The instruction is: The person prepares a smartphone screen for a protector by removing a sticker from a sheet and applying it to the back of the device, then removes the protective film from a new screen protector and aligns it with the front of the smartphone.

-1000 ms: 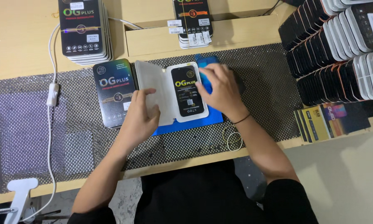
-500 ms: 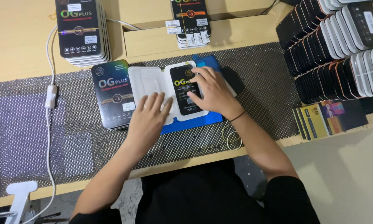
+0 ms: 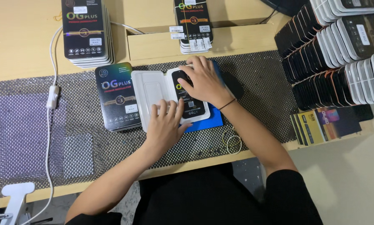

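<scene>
**Both hands flat on the open white case**

Your left hand point(image 3: 167, 125) lies palm down with its fingers point(image 3: 164, 109) stretched out and slightly spread, pressing on the lower middle of the opened white case point(image 3: 153, 93). Nothing is gripped; the fingertips simply rest on the plastic where its two halves meet. Just beyond those fingertips is the empty left half of the case, a pale tray with a raised rectangular outline.

Your right hand point(image 3: 205, 81) is also open, laid over the right half of the case. Its fingers point(image 3: 186, 80) curve loosely across the dark glass sheet point(image 3: 186, 100) seated in that half, touching it without closing around it. A thin dark band circles that wrist.

The case sits on a blue pad point(image 3: 207, 118), which shows just beside your left thumb and under your right wrist. Left of your left fingertips, touching the case's edge, is a black packet stack point(image 3: 114, 96). All of it rests on the dotted non-slip mat point(image 3: 70, 137).

Beyond your right fingertips, a second small pile of dark packets point(image 3: 193, 25) lies on a low wooden shelf. Near your right forearm, some loose rubber bands point(image 3: 232, 141) lie on the mat. Well to the right of that hand stand rows of filled cases point(image 3: 336, 54). A white cable point(image 3: 50, 104) runs down the mat, well apart from your left hand.
</scene>
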